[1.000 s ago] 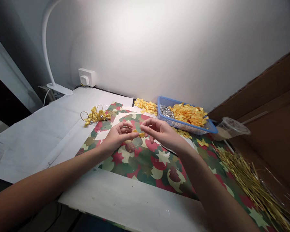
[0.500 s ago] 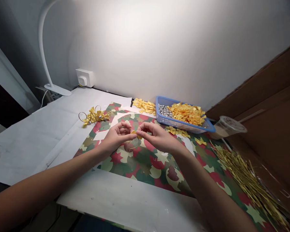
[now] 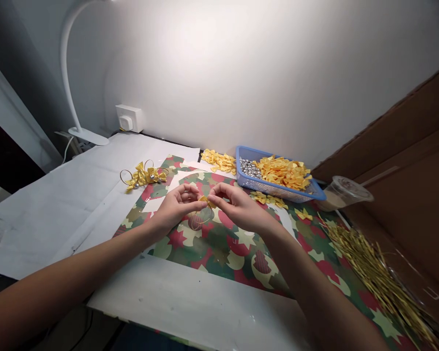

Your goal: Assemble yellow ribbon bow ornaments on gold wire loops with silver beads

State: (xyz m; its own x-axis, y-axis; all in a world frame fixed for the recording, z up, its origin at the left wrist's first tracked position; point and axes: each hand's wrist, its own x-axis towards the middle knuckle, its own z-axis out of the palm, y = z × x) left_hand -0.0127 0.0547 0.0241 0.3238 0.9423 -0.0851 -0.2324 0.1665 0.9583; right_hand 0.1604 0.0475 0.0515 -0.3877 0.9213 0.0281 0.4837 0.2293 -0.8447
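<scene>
Between my fingertips is a small yellow ribbon bow [image 3: 204,199], with a thin gold wire loop [image 3: 198,226] hanging under it. My left hand [image 3: 177,204] pinches the bow from the left, thumb against fingers. From the right, my right hand [image 3: 237,207] pinches its other side between thumb and index finger. The fingers cover much of the bow, so how it joins the wire cannot be made out. Left of my hands lie several bows with gold wire loops and silver bells [image 3: 143,176].
A blue basket [image 3: 278,191] holds silver bells and yellow bows. More bows [image 3: 218,161] are piled beside it, and a few lie in front. A clear plastic cup [image 3: 346,192] and a bundle of gold wire ties [image 3: 376,273] are at right. A white lamp [image 3: 68,83] stands back left.
Both hands stay nearly in place around the bow. The right fingers have shifted slightly, and a bit more of the bow and its wire loop shows.
</scene>
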